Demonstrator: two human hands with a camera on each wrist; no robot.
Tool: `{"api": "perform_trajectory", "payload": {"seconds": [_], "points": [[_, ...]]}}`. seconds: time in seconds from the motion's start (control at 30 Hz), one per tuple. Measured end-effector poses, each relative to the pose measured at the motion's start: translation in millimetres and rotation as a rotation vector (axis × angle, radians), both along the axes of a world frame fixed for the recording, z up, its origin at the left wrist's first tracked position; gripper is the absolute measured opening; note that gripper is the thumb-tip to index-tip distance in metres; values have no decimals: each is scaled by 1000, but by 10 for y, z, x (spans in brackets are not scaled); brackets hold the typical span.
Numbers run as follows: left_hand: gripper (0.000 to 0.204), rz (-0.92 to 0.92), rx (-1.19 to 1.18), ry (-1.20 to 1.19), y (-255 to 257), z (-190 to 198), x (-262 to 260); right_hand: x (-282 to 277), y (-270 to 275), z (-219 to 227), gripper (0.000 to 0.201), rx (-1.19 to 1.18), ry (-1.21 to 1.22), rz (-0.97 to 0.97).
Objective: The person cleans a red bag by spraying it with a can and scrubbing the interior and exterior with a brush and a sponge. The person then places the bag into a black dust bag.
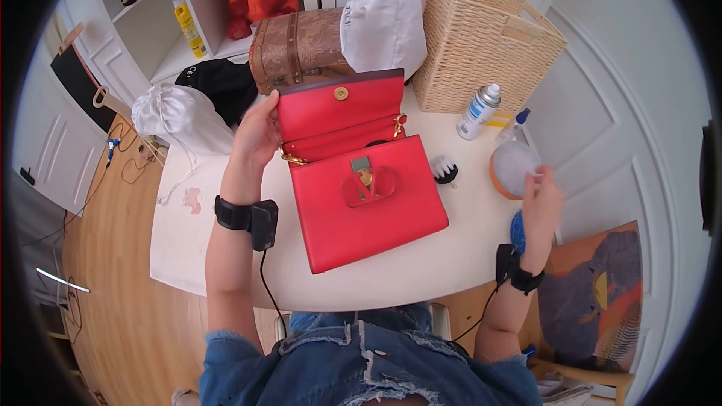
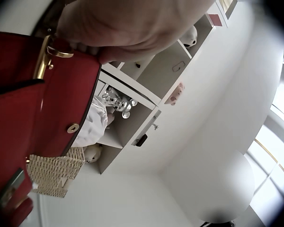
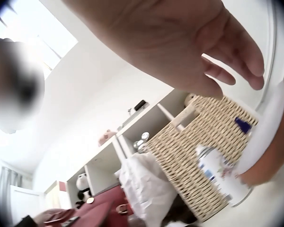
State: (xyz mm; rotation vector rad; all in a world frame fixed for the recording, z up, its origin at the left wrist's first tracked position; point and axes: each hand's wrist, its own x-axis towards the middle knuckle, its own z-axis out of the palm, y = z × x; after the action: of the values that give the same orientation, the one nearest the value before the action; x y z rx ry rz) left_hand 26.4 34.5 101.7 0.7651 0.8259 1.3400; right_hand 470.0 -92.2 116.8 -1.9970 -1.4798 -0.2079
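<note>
A red handbag (image 1: 368, 203) with gold rings and a V-shaped clasp stands on the white table, its flap (image 1: 342, 105) raised. My left hand (image 1: 258, 131) grips the flap's left edge; in the left wrist view that hand (image 2: 128, 28) covers the bag's corner beside a gold ring. My right hand (image 1: 543, 207) is over the round orange container with a whitish top (image 1: 515, 170), at the table's right side. In the right wrist view the fingers of my right hand (image 3: 189, 42) are loosely bent and hold nothing; the container (image 3: 270, 142) is below them.
Behind the bag are a patterned trunk (image 1: 297, 45), white cloth bags (image 1: 385, 15) and a wicker basket (image 1: 481, 45). A spray can (image 1: 478, 112), a small bottle (image 1: 514, 126) and a black-and-white brush-like item (image 1: 444, 170) are right of the bag. A blue object (image 1: 518, 231) lies at the right edge.
</note>
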Motion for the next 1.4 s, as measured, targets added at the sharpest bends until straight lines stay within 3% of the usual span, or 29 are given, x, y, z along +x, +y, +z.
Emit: {"api": "perform_trajectory", "payload": {"seconds": [0.13,0.2,0.3,0.37,0.43,0.5,0.53,0.57,0.63,0.67,0.7,0.77,0.8,0.87,0.97,1.1,1.17,1.23,1.3,1.4], "points": [[31,21,-35,30,59,4,-79,-601,41,4,18,-164,451,530],[30,31,-51,48,105,-11,-110,-886,130,-57,20,-169,420,704],[31,31,-63,30,215,-193,-171,-1164,360,-211,21,-169,230,759],[39,38,-68,64,260,-294,-192,-1284,480,-364,22,-186,227,733],[31,48,-85,-16,308,-445,-242,-1331,530,-374,23,-205,217,709],[35,148,-12,53,334,-640,-349,-1361,546,-323,22,-186,353,706],[41,357,101,227,231,-539,-225,-1365,554,-335,22,-190,354,707],[41,357,97,227,141,-455,-169,-1361,558,-353,22,-176,372,718],[31,531,426,746,-25,-312,-81,-1352,569,-389,21,-167,388,727],[28,384,464,718,-136,-225,-33,-1349,574,-404,21,-163,406,733],[28,381,459,713,-240,-119,29,-1339,579,-417,21,-158,423,738],[23,-115,466,936,-397,13,156,-1333,579,-432,20,-171,439,731],[23,-119,468,928,-425,-27,187,-1332,580,-436,20,-179,460,729],[20,-121,455,1246,-446,-86,240,-1313,580,-461,20,-166,445,728],[19,-98,380,1316,-406,-129,282,-1303,561,-455,20,-173,458,711],[23,-70,384,1061,-232,-360,183,-1286,553,-457,21,-175,510,708],[32,-165,202,699,-201,-402,133,-1275,555,-467,23,-202,531,709],[33,-134,229,657,-211,-495,138,-1262,563,-459,21,-205,507,696],[31,-103,162,448,-236,-508,130,-1222,616,-415,20,-206,483,692],[29,-57,181,386,-252,-525,123,-976,804,-273,27,138,366,480]]}}
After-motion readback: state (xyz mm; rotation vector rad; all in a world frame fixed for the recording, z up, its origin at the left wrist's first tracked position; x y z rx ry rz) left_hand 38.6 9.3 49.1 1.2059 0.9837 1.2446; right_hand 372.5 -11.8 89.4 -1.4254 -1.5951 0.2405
